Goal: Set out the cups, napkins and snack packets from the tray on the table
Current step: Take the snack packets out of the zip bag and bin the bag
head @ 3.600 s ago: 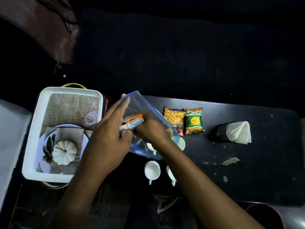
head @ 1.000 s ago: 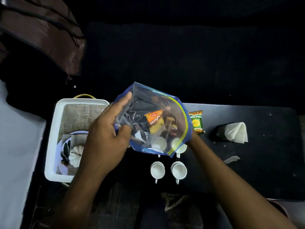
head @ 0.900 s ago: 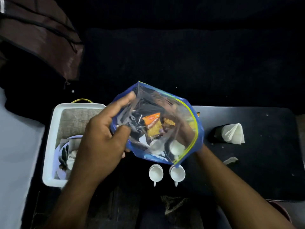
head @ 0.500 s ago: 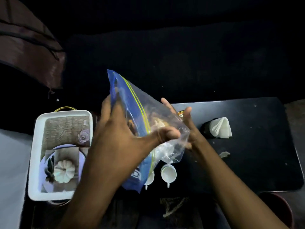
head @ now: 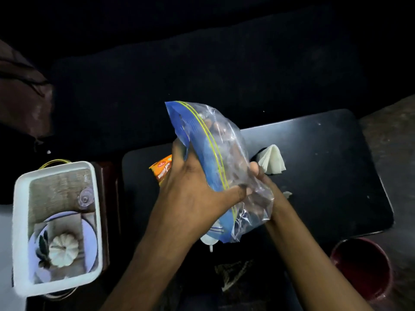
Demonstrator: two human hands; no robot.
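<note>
Above the table (head: 325, 176), both hands clasp the clear zip bag (head: 224, 158).

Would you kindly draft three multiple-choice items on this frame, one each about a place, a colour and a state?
1. Where is the white pumpkin?
A. in the white tray
B. on the black table
C. inside the zip bag

2. What colour is the line along the zip bag's seal?
A. red
B. yellow-green
C. white

3. How is the zip bag held?
A. lying flat on the table
B. hanging from one hand
C. lifted in both hands

Key: 1 A, the white pumpkin sits in the white tray. 2 B, the zip bag shows a yellow-green stripe. 3 C, the left hand and right hand both have a grip on it above the black table.
</note>
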